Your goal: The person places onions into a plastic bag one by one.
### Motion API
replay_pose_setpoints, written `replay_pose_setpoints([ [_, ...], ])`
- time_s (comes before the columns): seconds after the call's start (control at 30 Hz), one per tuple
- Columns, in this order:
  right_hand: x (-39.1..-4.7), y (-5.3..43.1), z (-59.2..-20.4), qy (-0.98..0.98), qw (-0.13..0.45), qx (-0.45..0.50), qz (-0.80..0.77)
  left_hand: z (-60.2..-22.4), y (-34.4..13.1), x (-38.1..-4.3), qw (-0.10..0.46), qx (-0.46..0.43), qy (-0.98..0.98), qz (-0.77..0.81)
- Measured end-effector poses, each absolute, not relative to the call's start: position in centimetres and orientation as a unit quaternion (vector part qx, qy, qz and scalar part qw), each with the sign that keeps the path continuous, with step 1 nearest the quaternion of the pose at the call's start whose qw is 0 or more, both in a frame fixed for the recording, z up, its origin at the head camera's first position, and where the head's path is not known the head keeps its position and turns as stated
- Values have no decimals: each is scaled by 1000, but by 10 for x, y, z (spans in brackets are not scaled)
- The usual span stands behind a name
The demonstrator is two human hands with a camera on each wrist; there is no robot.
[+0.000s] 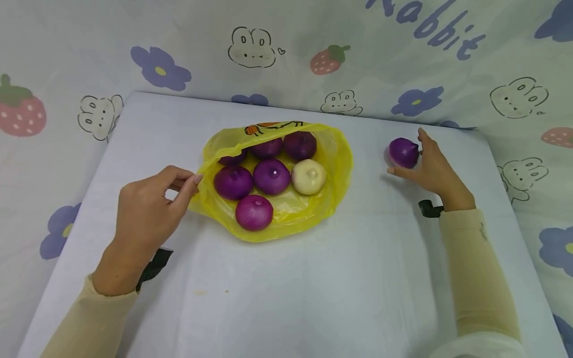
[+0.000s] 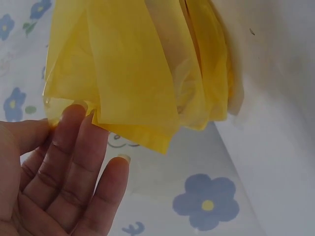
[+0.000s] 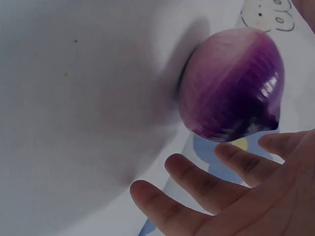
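A yellow plastic bag (image 1: 342, 169) lies with its mouth spread wide on the white table. Inside sit several purple onions (image 1: 271, 177) and one pale onion (image 1: 308, 177). My left hand (image 1: 145, 214) pinches the bag's left edge between thumb and fingertips; the left wrist view shows the folded yellow plastic (image 2: 133, 64) at those fingers. Off to the right, another purple onion (image 1: 403, 152) rests on the tabletop. Around it my right hand (image 1: 434, 171) is spread, thumb on the near side and fingers beyond. In the right wrist view, the fingers (image 3: 192, 182) look straight and apart from this onion.
The white tabletop (image 1: 304, 288) extends in front of the bag and between it and the lone onion. Behind and beside the table hangs a cloth (image 1: 201, 30) printed with rabbits, flowers and strawberries. A white rounded object (image 1: 479, 345) shows at the bottom right edge.
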State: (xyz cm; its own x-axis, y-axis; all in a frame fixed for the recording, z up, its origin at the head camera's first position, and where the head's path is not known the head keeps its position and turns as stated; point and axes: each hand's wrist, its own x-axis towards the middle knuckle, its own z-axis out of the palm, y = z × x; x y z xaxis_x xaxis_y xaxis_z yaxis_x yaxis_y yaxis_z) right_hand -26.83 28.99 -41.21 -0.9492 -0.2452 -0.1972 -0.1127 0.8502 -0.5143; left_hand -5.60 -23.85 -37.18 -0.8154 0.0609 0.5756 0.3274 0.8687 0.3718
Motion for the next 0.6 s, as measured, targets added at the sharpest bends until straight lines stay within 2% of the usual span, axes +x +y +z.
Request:
replay_pose_setpoints([
  [0.6,-275,292,-411,954,174,-53,-239,-370,-239,-55,281,-101,-927,-227],
])
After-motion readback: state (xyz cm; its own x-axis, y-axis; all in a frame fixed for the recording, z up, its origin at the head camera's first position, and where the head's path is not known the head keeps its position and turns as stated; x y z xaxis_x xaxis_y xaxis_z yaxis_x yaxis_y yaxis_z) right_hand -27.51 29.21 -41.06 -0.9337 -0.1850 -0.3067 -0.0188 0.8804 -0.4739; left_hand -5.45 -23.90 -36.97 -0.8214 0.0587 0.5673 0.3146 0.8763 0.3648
